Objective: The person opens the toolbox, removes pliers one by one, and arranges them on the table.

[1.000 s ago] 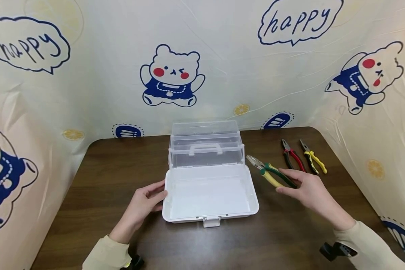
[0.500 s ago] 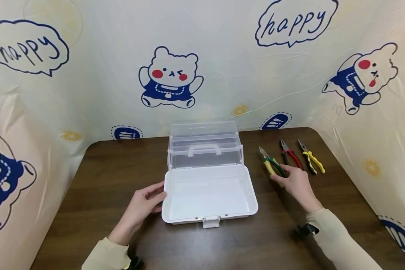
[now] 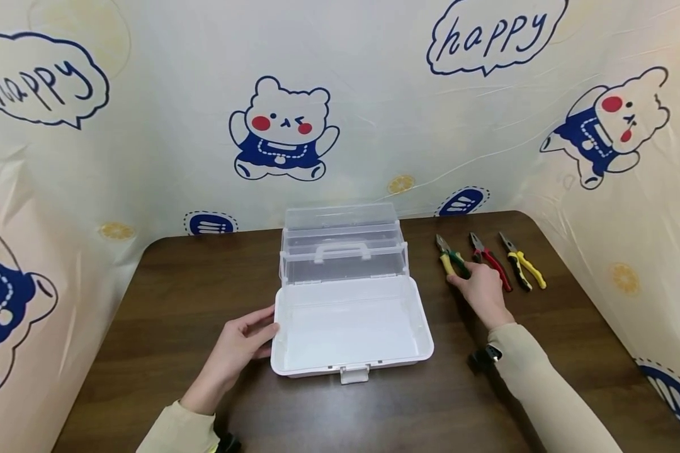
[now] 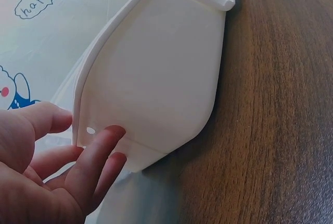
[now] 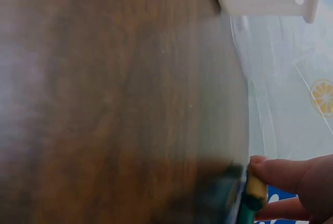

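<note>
A white toolbox [image 3: 351, 327] stands at mid-table, its clear lid [image 3: 342, 245] tipped back. At its left side my left hand [image 3: 243, 343] holds the rim, thumb on the edge and fingers against the outer wall; the left wrist view shows the same hand [image 4: 67, 166] at the box wall [image 4: 151, 67]. Right of the box, my right hand [image 3: 478, 286] grips the handles of green-and-yellow pliers [image 3: 444, 255], jaws pointing toward the back. In the right wrist view, thumb and fingers of that hand [image 5: 296, 187] pinch the yellow handle [image 5: 256, 187].
Red-and-black pliers [image 3: 490, 258] lie just right of my right hand. Further right are yellow-and-black needle-nose pliers [image 3: 522, 261]. A brown wooden table [image 3: 192, 296] carries everything, with a printed sheet [image 3: 374, 113] hanging behind and at both sides.
My right hand has carried the green-and-yellow pliers away from the box, back and to the right, beside the red-and-black pliers. My left hand stays at the box.
</note>
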Demonstrator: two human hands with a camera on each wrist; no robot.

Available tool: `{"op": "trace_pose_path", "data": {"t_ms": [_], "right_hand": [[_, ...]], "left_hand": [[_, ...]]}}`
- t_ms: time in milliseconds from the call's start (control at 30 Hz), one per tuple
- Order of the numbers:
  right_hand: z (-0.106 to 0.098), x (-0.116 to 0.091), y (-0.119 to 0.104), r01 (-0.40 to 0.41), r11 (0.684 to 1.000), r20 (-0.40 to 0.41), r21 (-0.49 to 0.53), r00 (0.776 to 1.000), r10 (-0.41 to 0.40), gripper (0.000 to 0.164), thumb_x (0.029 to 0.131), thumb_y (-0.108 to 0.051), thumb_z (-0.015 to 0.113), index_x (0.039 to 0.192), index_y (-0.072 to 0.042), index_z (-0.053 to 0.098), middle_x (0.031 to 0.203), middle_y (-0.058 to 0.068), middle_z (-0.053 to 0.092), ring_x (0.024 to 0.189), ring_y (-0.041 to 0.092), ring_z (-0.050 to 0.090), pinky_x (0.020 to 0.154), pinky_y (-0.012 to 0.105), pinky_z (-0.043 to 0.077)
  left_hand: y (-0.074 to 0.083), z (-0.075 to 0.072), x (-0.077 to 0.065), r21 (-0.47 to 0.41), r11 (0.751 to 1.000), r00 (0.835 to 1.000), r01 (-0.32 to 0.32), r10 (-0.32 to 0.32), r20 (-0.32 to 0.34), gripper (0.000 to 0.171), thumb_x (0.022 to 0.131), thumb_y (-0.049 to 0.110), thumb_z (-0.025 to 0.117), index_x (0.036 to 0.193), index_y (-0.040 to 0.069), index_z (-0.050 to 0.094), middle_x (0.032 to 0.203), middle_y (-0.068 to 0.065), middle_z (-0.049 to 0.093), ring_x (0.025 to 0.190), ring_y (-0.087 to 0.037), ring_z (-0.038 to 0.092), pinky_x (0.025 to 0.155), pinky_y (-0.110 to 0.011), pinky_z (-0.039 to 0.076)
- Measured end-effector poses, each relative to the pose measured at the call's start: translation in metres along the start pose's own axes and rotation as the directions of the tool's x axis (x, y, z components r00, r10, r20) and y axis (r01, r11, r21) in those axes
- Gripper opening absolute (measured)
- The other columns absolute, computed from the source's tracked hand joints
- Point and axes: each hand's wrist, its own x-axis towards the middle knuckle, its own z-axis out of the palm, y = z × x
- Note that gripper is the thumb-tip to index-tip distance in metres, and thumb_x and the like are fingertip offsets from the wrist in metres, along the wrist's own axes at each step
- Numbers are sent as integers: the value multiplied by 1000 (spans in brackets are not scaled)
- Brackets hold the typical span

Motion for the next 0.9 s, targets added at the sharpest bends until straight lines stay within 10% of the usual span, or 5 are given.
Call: {"op": "trace_pose_path", "data": {"t_ms": [400, 900], "right_hand": [[10, 8, -9, 44, 998, -46, -54, 998, -47, 53, 99, -22, 71, 131, 18, 60, 121, 42, 62, 109, 55, 61, 96, 67, 49], [8, 11, 1, 42, 999, -27, -30, 999, -43, 61, 101, -27, 69, 142, 15, 52, 141, 40, 52, 125, 56, 55, 105, 68, 45]], "left_hand": [[3, 2, 0, -24, 1000, 1000, -13, 13, 8, 55, 100, 11, 71, 150, -1, 53, 147, -26, 56, 103, -9, 70, 79, -37, 64], [4, 0, 2, 5, 999, 998, -44, 44, 37, 56, 101, 15, 70, 151, -3, 51, 147, -27, 56, 109, -14, 69, 83, -38, 64]]}}
